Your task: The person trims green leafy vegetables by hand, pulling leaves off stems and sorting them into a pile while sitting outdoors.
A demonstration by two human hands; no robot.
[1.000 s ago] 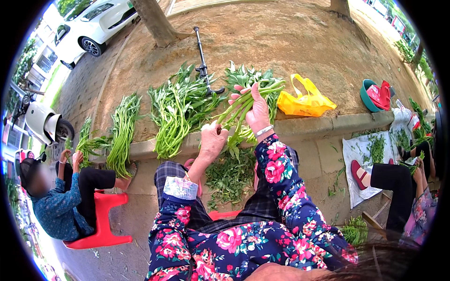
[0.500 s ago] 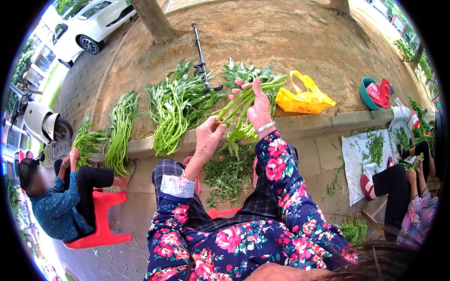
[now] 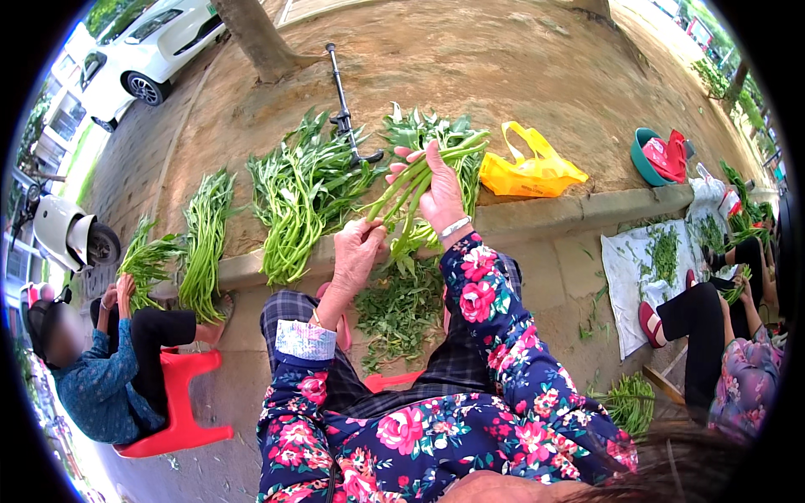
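My right hand (image 3: 442,199) is raised in front of me, closed round a small bundle of green water spinach stems (image 3: 406,191). Lower and to the left, my left hand (image 3: 355,254) pinches at the cut ends of those stems; the fingertips partly hide what they grip. Behind my right hand a leafy bunch of water spinach (image 3: 419,126) lies on the dirt by the kerb. A larger heap of it (image 3: 298,210) hangs over the kerb to the left. Loose leaves (image 3: 398,312) are piled on the pavement between my feet.
A yellow bag (image 3: 537,173) and a teal basin (image 3: 647,159) with something red stand right of the heaps. A black crutch (image 3: 342,105) lies behind. One person sits left on a red stool (image 3: 186,394); another sits right beside a white sheet (image 3: 625,293) with greens.
The whole view has shifted slightly, so most things sit a little further left. My hands keep nearly the same pose on the stems.
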